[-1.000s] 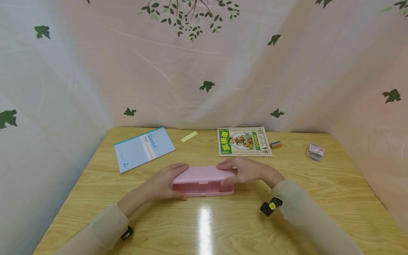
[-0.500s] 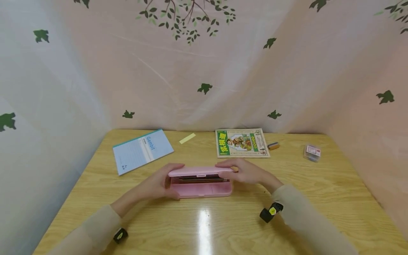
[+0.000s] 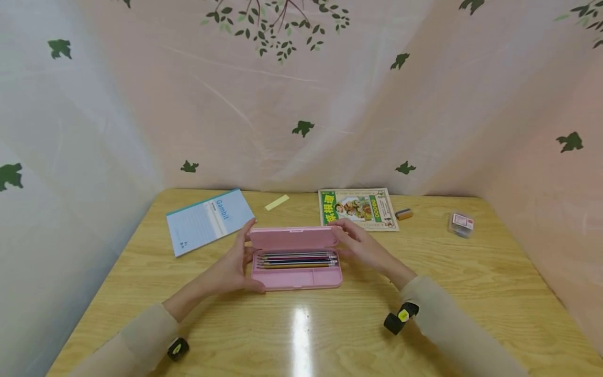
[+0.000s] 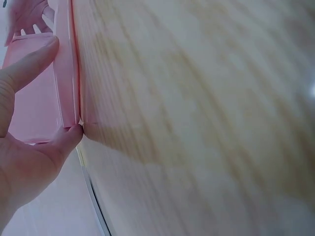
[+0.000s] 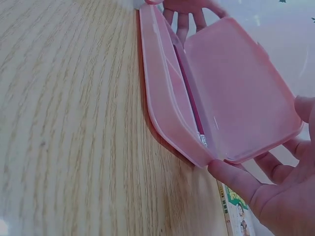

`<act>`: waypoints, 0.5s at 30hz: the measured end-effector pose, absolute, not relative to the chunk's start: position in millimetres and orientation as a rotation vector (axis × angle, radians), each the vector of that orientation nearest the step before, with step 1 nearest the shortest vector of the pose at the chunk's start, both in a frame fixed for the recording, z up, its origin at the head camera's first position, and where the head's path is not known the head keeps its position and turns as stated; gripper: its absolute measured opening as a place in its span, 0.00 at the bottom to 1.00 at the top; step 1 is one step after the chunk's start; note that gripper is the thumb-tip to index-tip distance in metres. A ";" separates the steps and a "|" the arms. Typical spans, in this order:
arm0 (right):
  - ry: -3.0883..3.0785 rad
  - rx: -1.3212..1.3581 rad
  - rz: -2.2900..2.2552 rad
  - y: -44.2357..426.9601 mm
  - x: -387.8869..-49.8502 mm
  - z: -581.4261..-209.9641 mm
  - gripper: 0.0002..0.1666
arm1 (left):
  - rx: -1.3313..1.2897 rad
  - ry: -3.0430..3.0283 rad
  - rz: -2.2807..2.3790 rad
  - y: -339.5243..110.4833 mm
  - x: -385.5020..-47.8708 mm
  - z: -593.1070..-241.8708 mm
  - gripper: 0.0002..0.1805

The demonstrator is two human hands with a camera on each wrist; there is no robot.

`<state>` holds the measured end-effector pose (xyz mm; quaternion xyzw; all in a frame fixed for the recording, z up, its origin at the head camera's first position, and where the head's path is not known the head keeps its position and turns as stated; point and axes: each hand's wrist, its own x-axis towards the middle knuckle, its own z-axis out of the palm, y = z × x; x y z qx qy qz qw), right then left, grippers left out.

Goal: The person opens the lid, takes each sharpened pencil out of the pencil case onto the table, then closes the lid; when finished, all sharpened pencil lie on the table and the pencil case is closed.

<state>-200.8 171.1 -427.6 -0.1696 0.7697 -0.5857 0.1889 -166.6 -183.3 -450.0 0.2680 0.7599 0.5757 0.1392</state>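
A pink pencil case stands on the wooden table with its lid raised at the back. Several pencils lie side by side in its rear compartment; the front compartments hold nothing visible. My left hand grips the case's left end, thumb at the front corner and a finger up by the lid. At the other end, my right hand holds the lid's right edge; in the right wrist view the thumb is at the lid's rim, with fingers behind it and one touching the base.
Behind the case lie a blue notebook, a yellow strip and a green-bordered booklet. An eraser-like block sits beside the booklet. Farther right is a small clear box. A patterned curtain hangs behind the table.
The case's lid has swung up and back from nearly closed, bringing the pencils into view. Both hands have shifted slightly, the right one rising backward with the lid.
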 end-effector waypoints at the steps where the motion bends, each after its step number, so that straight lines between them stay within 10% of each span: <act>1: 2.151 -0.453 -1.663 171.2 -201.1 -427.6 0.31 | 0.771 2.199 1.670 -183.4 -166.3 -449.9 0.82; 15: 2.178 -0.179 -1.787 166.8 -204.8 -436.5 0.23 | 0.821 2.148 1.676 -185.6 -168.9 -450.7 0.84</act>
